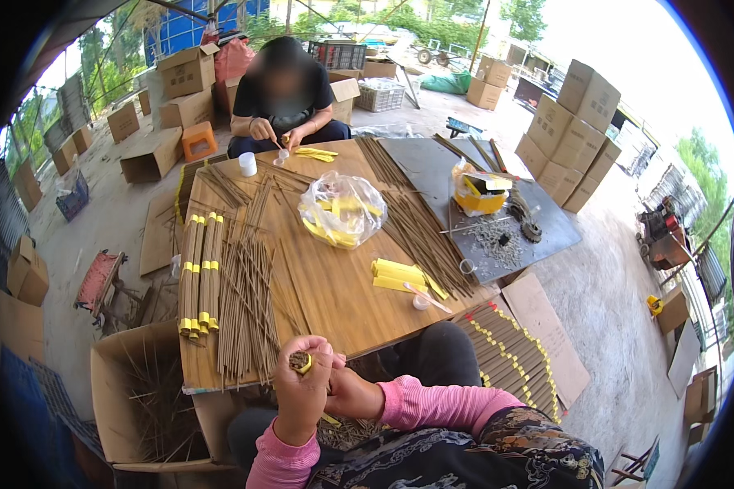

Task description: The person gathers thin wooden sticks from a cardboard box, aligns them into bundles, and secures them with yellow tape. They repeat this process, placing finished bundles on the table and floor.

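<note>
My left hand holds a bundle of thin brown sticks end-on toward the camera, with a yellow paper band around it. My right hand sits against the left one and pinches the band at the bundle. Both hands are in front of the near edge of a wooden table. Loose brown sticks lie spread on the table just beyond my hands. Finished bundles with yellow bands lie at the left. A stack of yellow paper strips and a small glue cup with a brush are to the right.
A clear bag of yellow strips sits mid-table. Another person sits at the far end working with sticks. An open cardboard box stands at my left, banded bundles lie at my right, and stacked cartons stand beyond.
</note>
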The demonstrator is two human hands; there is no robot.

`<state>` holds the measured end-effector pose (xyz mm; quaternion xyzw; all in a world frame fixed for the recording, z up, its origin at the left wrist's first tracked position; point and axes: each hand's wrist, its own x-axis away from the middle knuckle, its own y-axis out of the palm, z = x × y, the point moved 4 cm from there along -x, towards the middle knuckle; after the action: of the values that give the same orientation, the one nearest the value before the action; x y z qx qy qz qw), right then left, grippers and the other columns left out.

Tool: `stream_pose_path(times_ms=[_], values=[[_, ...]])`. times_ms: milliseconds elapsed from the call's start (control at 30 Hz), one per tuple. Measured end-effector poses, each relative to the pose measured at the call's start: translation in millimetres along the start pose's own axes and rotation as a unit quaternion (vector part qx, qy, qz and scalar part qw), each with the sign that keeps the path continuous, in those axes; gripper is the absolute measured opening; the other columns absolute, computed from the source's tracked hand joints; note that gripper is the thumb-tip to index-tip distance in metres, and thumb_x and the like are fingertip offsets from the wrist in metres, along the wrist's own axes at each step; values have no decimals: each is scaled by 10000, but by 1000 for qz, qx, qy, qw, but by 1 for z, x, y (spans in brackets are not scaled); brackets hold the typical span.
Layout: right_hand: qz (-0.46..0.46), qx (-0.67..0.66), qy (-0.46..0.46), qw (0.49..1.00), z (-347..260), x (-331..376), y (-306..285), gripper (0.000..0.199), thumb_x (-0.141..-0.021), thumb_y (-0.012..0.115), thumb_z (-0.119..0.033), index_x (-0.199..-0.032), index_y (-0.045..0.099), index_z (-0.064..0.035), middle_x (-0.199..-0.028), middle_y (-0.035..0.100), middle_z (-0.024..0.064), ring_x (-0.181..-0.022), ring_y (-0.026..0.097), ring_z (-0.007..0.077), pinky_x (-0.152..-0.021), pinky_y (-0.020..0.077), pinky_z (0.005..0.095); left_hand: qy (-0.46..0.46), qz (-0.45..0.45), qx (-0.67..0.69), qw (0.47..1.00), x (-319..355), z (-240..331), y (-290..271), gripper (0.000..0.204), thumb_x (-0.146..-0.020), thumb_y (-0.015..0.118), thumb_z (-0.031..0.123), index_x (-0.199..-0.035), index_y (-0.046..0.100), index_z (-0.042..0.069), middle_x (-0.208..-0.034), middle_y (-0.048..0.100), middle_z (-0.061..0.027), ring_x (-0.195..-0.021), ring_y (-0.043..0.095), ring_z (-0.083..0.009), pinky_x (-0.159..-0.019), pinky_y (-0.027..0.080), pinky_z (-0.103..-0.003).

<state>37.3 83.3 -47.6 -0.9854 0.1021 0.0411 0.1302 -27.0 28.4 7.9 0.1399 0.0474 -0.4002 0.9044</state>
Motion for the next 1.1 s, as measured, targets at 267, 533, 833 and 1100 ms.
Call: stream_pose_path(times_ms=[267, 533, 833, 1100], values=[[-96, -121, -49, 987, -4, 2, 3, 358, -750, 604, -45, -1065, 440, 3, -878, 550, 76, -728, 549, 122, -567, 440, 235, -30, -150, 83, 985, -1, 15, 4, 230, -822, 571, 128, -896, 494, -76, -656, 589, -122, -634, 592, -197, -664, 498, -319], [-11, -27, -114, 993, 3, 5, 2, 486, -751, 582, -33, -1191, 382, 19, -1174, 453, 130, -1132, 422, 199, -928, 359, 298, -52, -124, 28, 991, -5, 6, 2, 239, -821, 560, 134, -933, 511, -72, -732, 623, -119, -688, 604, -153, -660, 486, -264], [20, -42, -113, 993, 11, 4, 4, 468, -745, 589, -22, -1174, 412, 32, -1071, 537, 115, -1021, 505, 187, -866, 402, 290, -45, -106, 9, 993, -9, 5, 3, 239, -821, 555, 133, -941, 508, -69, -741, 619, -122, -686, 598, -153, -652, 475, -259], [75, -62, -70, 993, 2, 13, -1, 407, -747, 613, -84, -1102, 450, 31, -941, 596, 142, -896, 577, 199, -768, 451, 301, -7, -41, -57, 997, -1, 21, 21, 221, -829, 544, 144, -922, 503, -52, -723, 609, -118, -664, 588, -149, -638, 468, -258]])
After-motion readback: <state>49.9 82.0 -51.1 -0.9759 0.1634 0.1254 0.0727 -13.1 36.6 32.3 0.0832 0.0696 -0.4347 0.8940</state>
